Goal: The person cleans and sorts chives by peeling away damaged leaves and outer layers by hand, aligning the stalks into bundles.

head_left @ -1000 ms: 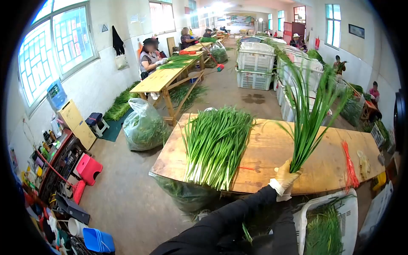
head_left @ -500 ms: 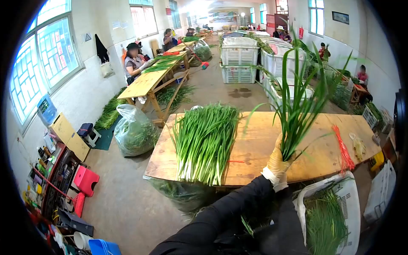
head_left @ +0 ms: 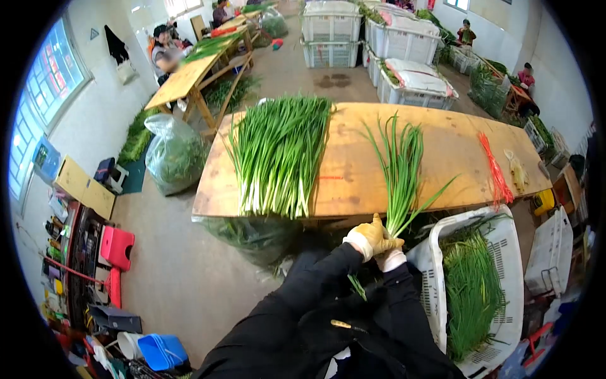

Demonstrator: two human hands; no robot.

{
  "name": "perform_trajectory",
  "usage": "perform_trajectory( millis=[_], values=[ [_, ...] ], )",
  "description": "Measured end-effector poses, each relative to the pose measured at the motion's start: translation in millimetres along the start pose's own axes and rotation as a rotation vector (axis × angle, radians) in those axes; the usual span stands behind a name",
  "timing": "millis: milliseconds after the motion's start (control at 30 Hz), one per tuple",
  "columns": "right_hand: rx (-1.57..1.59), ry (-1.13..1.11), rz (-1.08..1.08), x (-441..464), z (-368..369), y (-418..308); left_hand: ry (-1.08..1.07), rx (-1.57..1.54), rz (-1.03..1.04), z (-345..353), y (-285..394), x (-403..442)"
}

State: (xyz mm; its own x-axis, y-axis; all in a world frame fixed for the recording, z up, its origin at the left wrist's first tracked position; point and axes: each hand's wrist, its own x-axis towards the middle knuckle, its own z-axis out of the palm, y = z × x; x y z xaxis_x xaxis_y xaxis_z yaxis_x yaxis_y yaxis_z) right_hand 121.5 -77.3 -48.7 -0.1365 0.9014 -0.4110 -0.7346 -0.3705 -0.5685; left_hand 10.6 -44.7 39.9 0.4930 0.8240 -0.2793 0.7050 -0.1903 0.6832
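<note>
A small bunch of garlic chives (head_left: 404,167) lies with its leaves on the wooden table and its pale stem ends over the front edge. My left hand (head_left: 371,236), in a yellowish glove, is closed at the stem ends with its thumb pointing up. Close against it, my right hand (head_left: 391,255) is closed on the same stem ends, its fingers partly hidden behind the left. Left of them, a broad pile of chives (head_left: 278,158) covers part of the table (head_left: 353,148). A white crate (head_left: 435,278) holding chives (head_left: 470,294) stands beside my right arm.
Red ties (head_left: 495,170) and a pale glove (head_left: 517,172) lie on the table's right side. A bag of greens (head_left: 177,151) stands left of it. Stacked white crates (head_left: 331,28) are beyond. A person (head_left: 165,54) stands by the long table (head_left: 189,72).
The chives bunch, held up above the table by my left hand, has come down onto the table edge. My right hand now shows beside the left. The view has tilted downward.
</note>
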Motion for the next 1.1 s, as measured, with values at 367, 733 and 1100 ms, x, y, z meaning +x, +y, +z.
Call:
perform_trajectory(
  millis=[367,733,1100],
  values=[
    [-0.906,-0.385,0.147,-41,-26,36,0.121,-0.370,-0.167,27,-50,13],
    [-0.132,0.186,-0.463,1,71,-56,0.209,-0.026,0.106,22,-28,-33],
    [-0.143,-0.524,0.038,134,270,-54,0.503,-0.322,0.197,-99,-114,-140]
  ],
)
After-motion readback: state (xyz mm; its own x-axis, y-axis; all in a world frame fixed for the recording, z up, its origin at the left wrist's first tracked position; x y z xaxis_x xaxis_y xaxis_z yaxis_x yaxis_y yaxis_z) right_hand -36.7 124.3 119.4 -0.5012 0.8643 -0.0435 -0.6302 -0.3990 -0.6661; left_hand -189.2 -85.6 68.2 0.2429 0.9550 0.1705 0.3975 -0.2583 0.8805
